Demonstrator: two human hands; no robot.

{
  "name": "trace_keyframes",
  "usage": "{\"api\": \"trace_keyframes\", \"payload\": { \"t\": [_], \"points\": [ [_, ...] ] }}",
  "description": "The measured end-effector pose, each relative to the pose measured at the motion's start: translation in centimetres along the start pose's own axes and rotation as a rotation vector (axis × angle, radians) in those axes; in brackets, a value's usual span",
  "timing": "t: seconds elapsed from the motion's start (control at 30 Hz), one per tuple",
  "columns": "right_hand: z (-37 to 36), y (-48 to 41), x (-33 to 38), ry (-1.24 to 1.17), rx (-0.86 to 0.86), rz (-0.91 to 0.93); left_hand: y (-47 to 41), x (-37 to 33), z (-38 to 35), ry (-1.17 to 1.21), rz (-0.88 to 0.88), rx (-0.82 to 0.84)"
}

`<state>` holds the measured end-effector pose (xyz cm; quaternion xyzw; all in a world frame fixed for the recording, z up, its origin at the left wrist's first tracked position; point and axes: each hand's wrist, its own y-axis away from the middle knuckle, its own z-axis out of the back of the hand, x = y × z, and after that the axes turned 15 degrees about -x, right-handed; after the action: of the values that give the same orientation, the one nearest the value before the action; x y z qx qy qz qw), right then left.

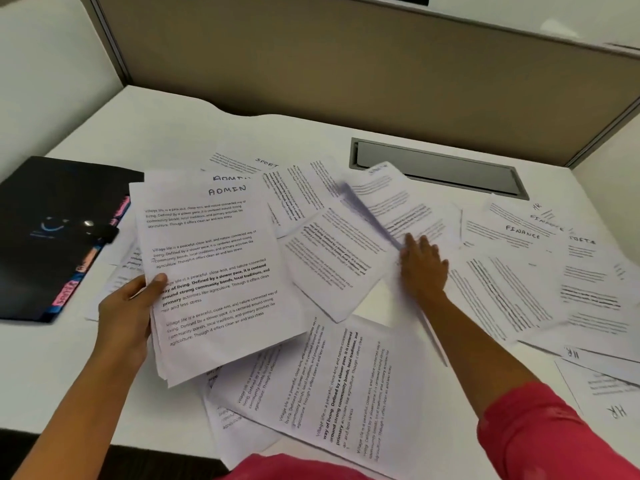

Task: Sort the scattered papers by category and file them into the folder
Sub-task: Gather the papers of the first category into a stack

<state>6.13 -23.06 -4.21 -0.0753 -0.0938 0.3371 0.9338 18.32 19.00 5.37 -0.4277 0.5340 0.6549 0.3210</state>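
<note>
Loose papers (pixel 346 393) were thin matt white paper, smooth. At nine o'clock, folder (pixel 52 209) looked black plastic, slight sheen. Desk (pixel 156 133) was smooth white laminate, low gloss. At one o'clock, cable flap (pixel 436 168) looked grey satin metal. At twelve, partition (pixel 346 64) looked matt beige cloth. At five, sleeve (pixel 536 427) was pink cloth.

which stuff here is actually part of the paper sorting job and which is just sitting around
Part of the job:
- ADMIN stack, gripped by the left hand
- scattered papers on the desk, right hand flat on some
- black folder with coloured tabs

Just there:
- grey slot in the desk
- partition panel behind
</note>
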Motion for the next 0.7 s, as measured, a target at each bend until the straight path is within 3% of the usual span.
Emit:
{"api": "trace_keyframes", "payload": {
  "t": [0.1, 0.17, 0.23, 0.3, 0.33, 0.57, 0.7],
  "points": [
    [0.6, 0.1, 0.4, 0.002, 0.027, -0.163, -0.2, 0.0, 0.3, -0.002, 0.004, -0.008],
    [1.1, 1.2, 1.8, -0.043, -0.033, -0.153, -0.4, 0.0, 0.4, 0.0, 0.007, -0.009],
    [1.3, 3.5, 4.2, -0.139, -0.056, 0.071, -0.5, 0.2, 0.4, 0.002, 0.012, -0.017],
    [1.0, 5.9, 6.8, -0.178, 0.022, 0.325, -0.6, 0.3, 0.3, 0.003, 0.018, -0.019],
    [0.8, 6.6, 7.7, -0.184, 0.062, 0.364, -0.7, 0.3, 0.2, 0.0, 0.02, -0.017],
    [0.2, 1.6, 5.8, -0.146, -0.016, 0.067, -0.2, 0.2, -0.3, -0.017, 0.005, -0.019],
    [1.8, -2.7, 2.6, -0.143, -0.097, -0.004, -0.1, 0.2, -0.5, -0.018, 0.003, -0.029]
  ]
}}
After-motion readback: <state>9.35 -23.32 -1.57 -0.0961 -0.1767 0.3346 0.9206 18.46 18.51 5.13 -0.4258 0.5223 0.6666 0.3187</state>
